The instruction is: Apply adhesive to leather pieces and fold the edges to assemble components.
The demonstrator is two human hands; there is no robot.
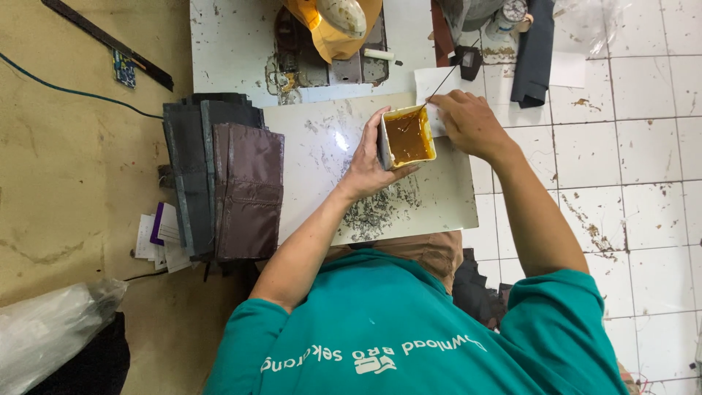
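The left hand [365, 164] grips a small square tub [406, 137] of brown glue above the far edge of the white board [314, 146]. The right hand [468, 121], fingers pinched, dips a thin stick [437, 89] into it. Dark fabric pieces [223, 183] lie stacked beside the board's left edge.

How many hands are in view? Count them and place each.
2. The left hand grips a small square tub of brown glue over the white board; the right hand holds a thin stick dipped into it.
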